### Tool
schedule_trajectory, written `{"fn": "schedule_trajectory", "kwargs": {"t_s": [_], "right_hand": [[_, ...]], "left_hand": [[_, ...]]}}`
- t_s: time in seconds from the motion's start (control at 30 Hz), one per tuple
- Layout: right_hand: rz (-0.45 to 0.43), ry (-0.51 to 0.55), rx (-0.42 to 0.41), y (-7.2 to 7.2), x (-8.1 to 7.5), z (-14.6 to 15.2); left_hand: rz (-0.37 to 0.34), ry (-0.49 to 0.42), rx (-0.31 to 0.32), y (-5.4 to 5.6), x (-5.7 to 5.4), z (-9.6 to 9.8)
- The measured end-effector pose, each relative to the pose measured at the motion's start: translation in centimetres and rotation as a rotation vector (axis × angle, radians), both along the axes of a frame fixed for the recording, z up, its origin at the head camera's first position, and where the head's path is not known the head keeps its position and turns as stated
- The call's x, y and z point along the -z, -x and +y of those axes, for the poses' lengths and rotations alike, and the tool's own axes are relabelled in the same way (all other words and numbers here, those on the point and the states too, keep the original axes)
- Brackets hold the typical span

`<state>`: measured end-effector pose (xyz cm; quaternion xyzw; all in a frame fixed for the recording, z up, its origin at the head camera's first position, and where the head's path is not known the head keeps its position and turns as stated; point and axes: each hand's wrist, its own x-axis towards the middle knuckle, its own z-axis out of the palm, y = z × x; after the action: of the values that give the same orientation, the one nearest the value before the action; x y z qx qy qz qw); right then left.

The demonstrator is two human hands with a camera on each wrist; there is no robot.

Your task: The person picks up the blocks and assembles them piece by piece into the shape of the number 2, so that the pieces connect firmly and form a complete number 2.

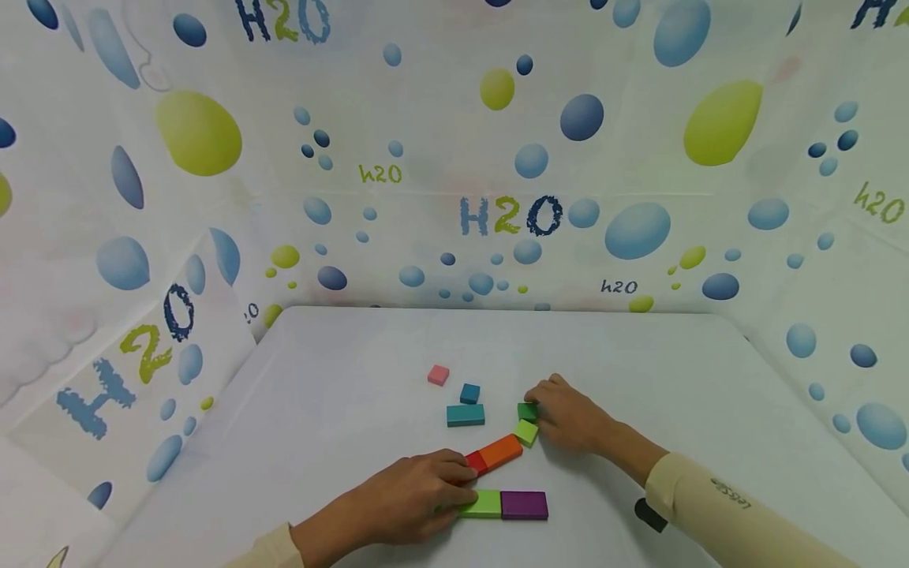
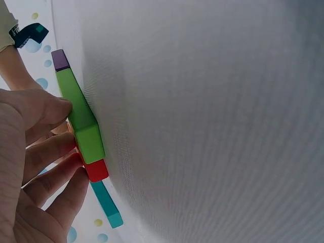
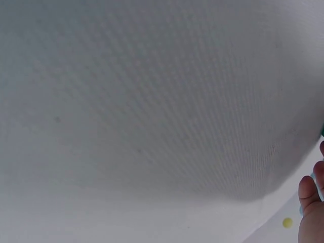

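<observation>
My left hand (image 1: 415, 497) rests at the left ends of two rows of blocks in the head view. Its fingertips touch a red block (image 1: 476, 464), and its thumb lies on a light green block (image 1: 485, 504). An orange block (image 1: 501, 452) adjoins the red one; a purple block (image 1: 524, 506) abuts the light green one. My right hand (image 1: 571, 416) pinches a dark green block (image 1: 527, 411), partly covered by its fingers. Just below it, a small lime green block (image 1: 525, 433) sits tilted near the orange block's end. In the right wrist view only some fingertips (image 3: 307, 190) show.
Beyond my left hand lie a teal block (image 1: 465, 416), a small blue block (image 1: 470, 394) and a pink block (image 1: 438, 375). A white cloth covers the table (image 1: 341, 371). Behind it hangs a backdrop (image 1: 440, 142) printed with bubbles and lettering.
</observation>
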<state>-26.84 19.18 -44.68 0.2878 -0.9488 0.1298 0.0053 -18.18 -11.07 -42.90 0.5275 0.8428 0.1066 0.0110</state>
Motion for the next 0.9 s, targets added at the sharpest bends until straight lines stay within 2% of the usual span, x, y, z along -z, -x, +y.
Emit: {"fn": "schedule_trajectory", "kwargs": {"t_s": [0.2,0.33,0.7,0.9], "right_hand": [[-0.020,0.021,0.037,0.6,-0.3,-0.3],[-0.011,0.033,0.016,0.8,-0.5,-0.5],[0.002,-0.010,0.046,2.3,-0.3,-1.5],[-0.032,-0.040,0.056,2.6,-0.7,-3.2]], "left_hand": [[0.006,0.002,-0.003,0.1,0.0,0.0],[-0.003,0.006,-0.004,0.0,0.0,0.0],[0.008,0.003,-0.003,-0.2,-0.1,0.0],[0.013,-0.004,-0.002,-0.2,-0.1,0.0]]}}
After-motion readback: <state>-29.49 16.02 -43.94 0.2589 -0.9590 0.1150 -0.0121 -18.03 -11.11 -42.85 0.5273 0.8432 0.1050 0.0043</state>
